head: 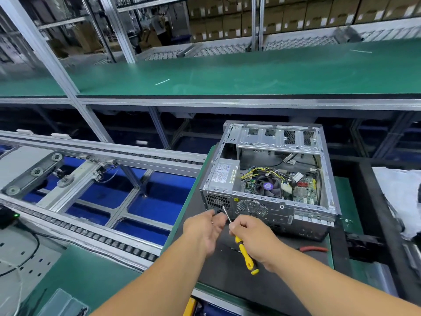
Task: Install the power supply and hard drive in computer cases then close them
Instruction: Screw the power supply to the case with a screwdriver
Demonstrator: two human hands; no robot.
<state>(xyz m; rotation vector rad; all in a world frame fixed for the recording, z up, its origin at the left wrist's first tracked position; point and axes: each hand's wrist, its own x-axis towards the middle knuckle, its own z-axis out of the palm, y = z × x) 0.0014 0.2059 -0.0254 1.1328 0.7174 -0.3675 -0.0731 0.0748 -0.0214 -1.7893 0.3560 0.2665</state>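
Two hands at rear panel of open computer case (271, 179), lying on its side on dark mat (227, 270) on counter (91, 277). Right hand (252, 238) grips yellow screwdriver (246, 254), shaft tip against rear panel near power supply vent. Left hand (205, 229) has fingers curled at shaft near tip; cannot tell whether it pinches screw. Power supply (224, 176) sits in case's rear left corner. Fan (267, 185) and wires visible inside. Red-handled tool (312, 249) lies right of hands. Roller conveyor (91, 231) at left.
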